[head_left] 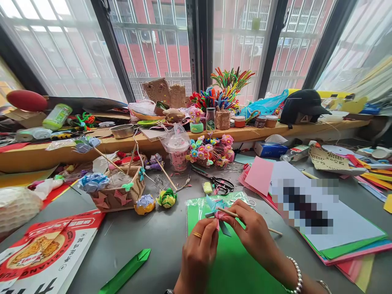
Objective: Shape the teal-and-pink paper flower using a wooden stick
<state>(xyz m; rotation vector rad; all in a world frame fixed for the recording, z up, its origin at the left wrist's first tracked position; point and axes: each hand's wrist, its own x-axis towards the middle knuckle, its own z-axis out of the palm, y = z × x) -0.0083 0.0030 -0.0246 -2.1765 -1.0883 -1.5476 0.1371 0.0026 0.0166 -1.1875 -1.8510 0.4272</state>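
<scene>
Low over a bright green sheet point(241, 261), my left hand point(199, 247) pinches a folded paper flower point(217, 203) with blue and pink petals. A ring sits on one of its fingers. My right hand point(254, 230) grips a thin wooden stick point(275, 232), whose tip lies against the flower's petals. The stick's other end sticks out behind the right hand. Part of the flower is hidden by my fingers. A folded green paper strip point(127, 269) lies left of my hands. Just beyond the sheet are black-handled scissors point(219, 183) and a small yellow packet point(207, 187).
Left stands a cardboard box point(122, 196) with paper flowers; a yellow-purple flower point(145, 204) and a green-yellow flower point(167, 198) lie beside it. At right is a paper stack point(330, 204). Crocheted flowers point(202, 151) and a lidded cup point(178, 153) stand before the crowded wooden ledge point(153, 139).
</scene>
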